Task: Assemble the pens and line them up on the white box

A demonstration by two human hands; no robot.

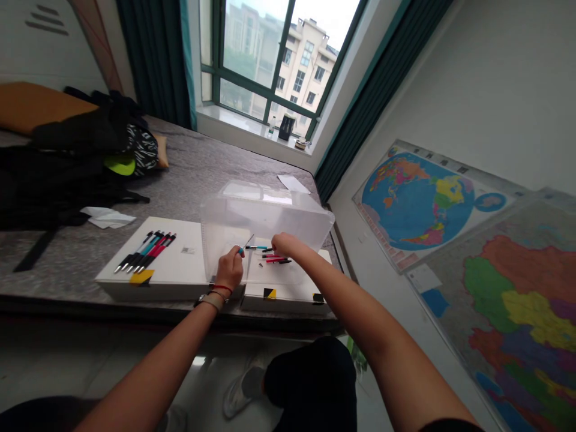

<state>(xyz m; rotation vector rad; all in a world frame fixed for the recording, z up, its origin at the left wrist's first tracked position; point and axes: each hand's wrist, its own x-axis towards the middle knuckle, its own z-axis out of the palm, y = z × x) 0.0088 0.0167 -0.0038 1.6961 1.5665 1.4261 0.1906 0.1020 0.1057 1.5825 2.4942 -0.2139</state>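
My left hand (230, 267) pinches a slim pen part (248, 240) with a bit of blue at the fingers and a thin tip pointing up and right. My right hand (282, 244) is closed over loose pen parts; a short dark piece (267, 249) shows at its fingertips, though I cannot tell if it is gripped. Below it lie red and black pen pieces (273, 258), and a teal barrel (256, 247) is between the hands. A clear plastic bin (270, 217) lies on its side around them. Several assembled pens (146, 252) rest in a row on the left white box (186, 264).
Another white box (288, 303) with yellow and black tape sits under the bin. Dark clothes and a bag (81, 138) are piled at left on the grey mattress (198, 153). Crumpled paper (108, 217) lies nearby. Wall maps (418, 201) hang on the right, close to my right arm.
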